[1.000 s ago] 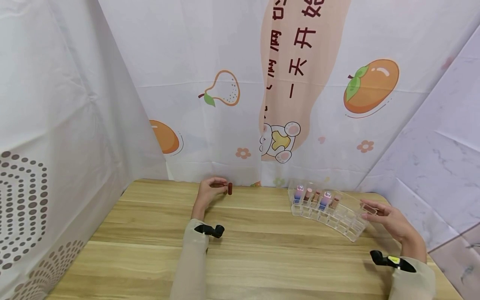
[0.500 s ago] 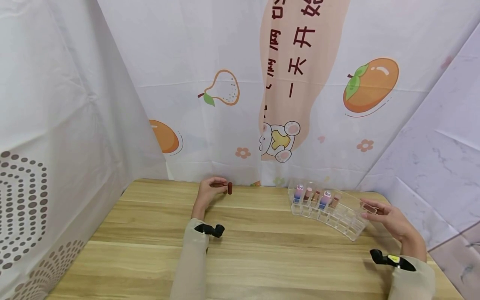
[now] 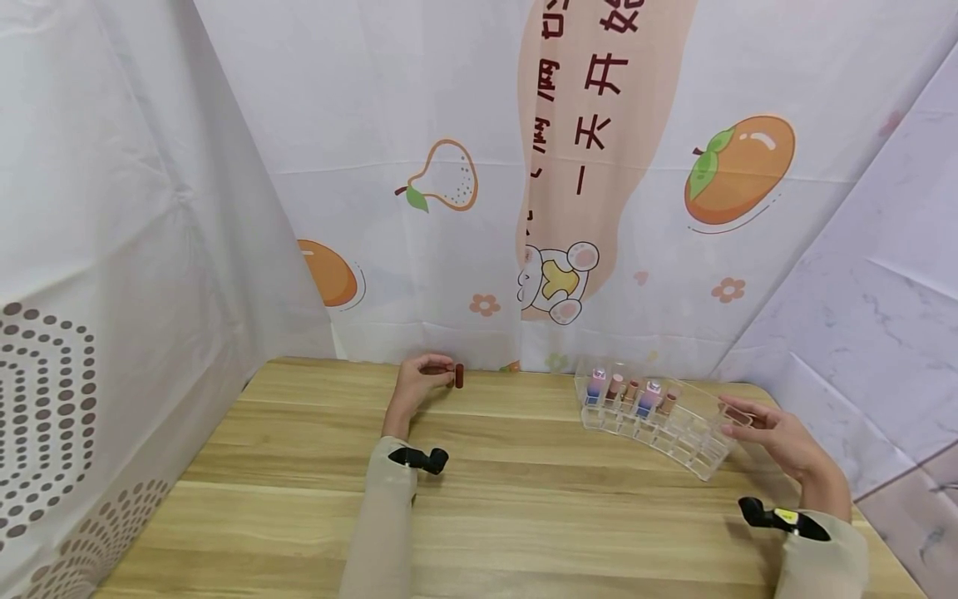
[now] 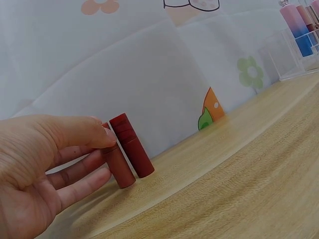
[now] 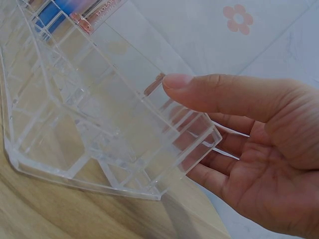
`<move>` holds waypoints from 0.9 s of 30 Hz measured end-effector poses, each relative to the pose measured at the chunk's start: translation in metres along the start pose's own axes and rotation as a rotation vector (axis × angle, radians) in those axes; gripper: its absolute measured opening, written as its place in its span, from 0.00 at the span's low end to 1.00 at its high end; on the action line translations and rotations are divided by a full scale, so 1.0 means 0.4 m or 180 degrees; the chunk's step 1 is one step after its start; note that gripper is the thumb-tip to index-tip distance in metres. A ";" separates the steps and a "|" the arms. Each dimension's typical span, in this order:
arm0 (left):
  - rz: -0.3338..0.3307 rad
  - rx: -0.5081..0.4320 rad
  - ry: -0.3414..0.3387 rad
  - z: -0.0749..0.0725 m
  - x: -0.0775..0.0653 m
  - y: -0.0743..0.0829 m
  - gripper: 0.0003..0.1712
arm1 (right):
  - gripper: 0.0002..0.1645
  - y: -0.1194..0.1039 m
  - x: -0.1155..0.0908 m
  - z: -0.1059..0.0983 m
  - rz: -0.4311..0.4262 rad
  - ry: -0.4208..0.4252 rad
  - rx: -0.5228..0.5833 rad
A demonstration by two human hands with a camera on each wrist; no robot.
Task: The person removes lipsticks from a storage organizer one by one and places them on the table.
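At the back of the table my left hand (image 3: 419,384) pinches a brownish-red lipstick tube (image 4: 119,167) between thumb and fingers. The tube stands upright on the wood. Right beside it stands a darker red lipstick tube (image 4: 135,149), which the fingers do not hold. On the right, my right hand (image 3: 782,441) grips the end wall of a clear acrylic lipstick organizer (image 3: 692,441), thumb on the near side and fingers behind. Several lipsticks fill the organizer's left back slots, among them a pink-and-blue one (image 3: 595,387) and a second pink-and-blue one (image 3: 649,401).
A wooden table (image 3: 524,516) carries everything. White printed cloth (image 3: 449,274) hangs right behind its back edge, and more cloth (image 3: 135,249) walls off the left. Marble-patterned cloth (image 3: 861,358) closes the right side.
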State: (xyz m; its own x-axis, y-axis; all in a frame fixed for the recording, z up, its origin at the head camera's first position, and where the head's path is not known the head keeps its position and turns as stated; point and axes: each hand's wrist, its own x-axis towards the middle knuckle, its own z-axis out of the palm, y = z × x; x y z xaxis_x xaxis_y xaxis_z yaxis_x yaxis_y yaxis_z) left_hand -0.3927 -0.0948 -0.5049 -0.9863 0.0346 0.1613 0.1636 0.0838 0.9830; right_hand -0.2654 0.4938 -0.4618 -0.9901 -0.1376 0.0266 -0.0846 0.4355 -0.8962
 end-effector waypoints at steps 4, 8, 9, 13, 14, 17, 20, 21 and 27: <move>-0.0008 0.0015 0.0004 0.002 -0.003 0.001 0.16 | 0.31 0.001 0.000 -0.001 0.0012 0.0006 0.0014; -0.0026 0.0015 -0.0016 0.001 -0.003 0.002 0.17 | 0.31 0.001 -0.001 0.000 0.0003 0.0022 0.0002; -0.0031 0.0016 -0.0021 0.001 -0.002 0.002 0.17 | 0.31 0.002 -0.001 0.000 0.0000 0.0022 -0.0002; -0.0068 0.0006 -0.0083 -0.002 0.000 0.005 0.18 | 0.31 0.004 0.001 0.000 -0.0016 0.0023 -0.0001; -0.0069 -0.0001 -0.0111 -0.003 -0.005 0.016 0.18 | 0.31 0.005 0.002 -0.001 -0.0021 0.0022 0.0000; -0.0065 -0.0003 -0.0132 -0.003 -0.005 0.017 0.19 | 0.31 0.010 0.004 -0.002 -0.0050 0.0017 0.0011; -0.0037 0.0009 -0.0104 0.000 -0.006 0.015 0.19 | 0.31 0.012 0.005 -0.001 -0.0062 0.0017 0.0025; -0.0034 0.0014 -0.0085 0.001 -0.002 0.005 0.19 | 0.31 0.012 0.005 -0.002 -0.0072 0.0006 0.0029; -0.0015 -0.0010 -0.0092 0.001 -0.003 0.008 0.19 | 0.30 0.010 0.005 -0.002 -0.0069 -0.0005 0.0055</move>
State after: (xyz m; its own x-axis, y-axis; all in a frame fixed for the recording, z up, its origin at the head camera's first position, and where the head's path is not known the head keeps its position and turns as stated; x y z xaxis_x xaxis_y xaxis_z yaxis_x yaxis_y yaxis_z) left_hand -0.3909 -0.0940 -0.5018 -0.9861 0.0629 0.1540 0.1588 0.0809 0.9840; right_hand -0.2678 0.4958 -0.4651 -0.9879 -0.1482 0.0454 -0.1040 0.4168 -0.9030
